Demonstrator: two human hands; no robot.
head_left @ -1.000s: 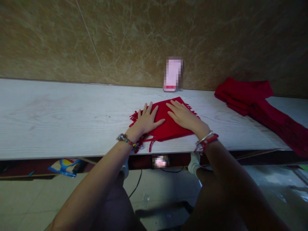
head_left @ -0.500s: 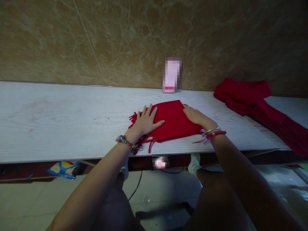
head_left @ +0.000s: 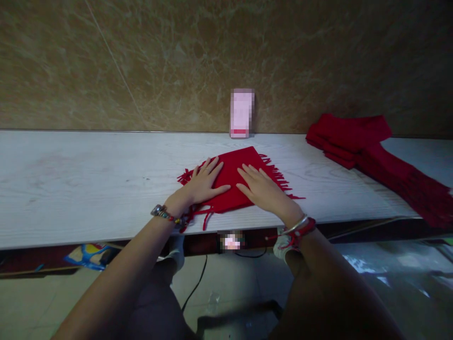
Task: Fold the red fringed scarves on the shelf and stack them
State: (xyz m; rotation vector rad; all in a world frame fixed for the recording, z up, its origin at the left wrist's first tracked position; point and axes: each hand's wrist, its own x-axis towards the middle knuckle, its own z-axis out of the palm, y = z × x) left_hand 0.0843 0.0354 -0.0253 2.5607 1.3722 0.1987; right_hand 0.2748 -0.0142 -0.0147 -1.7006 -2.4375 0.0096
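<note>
A folded red scarf (head_left: 231, 177) with fringe at both its left and right ends lies flat on the white wood-grain tabletop (head_left: 88, 189). My left hand (head_left: 203, 184) rests spread on the scarf's left part, its fingers apart over the cloth and part of the left fringe hidden beneath it. On the right part lies my right hand (head_left: 264, 189), also flat with the fingers pointing up and left. Both palms press on the cloth, and neither hand grips it.
More red scarves (head_left: 354, 141) lie in a loose pile to the right, their fringed ends hanging over the front edge. A blurred pink item (head_left: 241, 113) leans on the marbled wall (head_left: 141, 61). A blue and yellow packet (head_left: 87, 255) sits on the shelf below.
My right hand has slid from the scarf's right edge in onto the cloth, baring the right fringe. My left hand stays on the left part. The view has shifted slightly.
</note>
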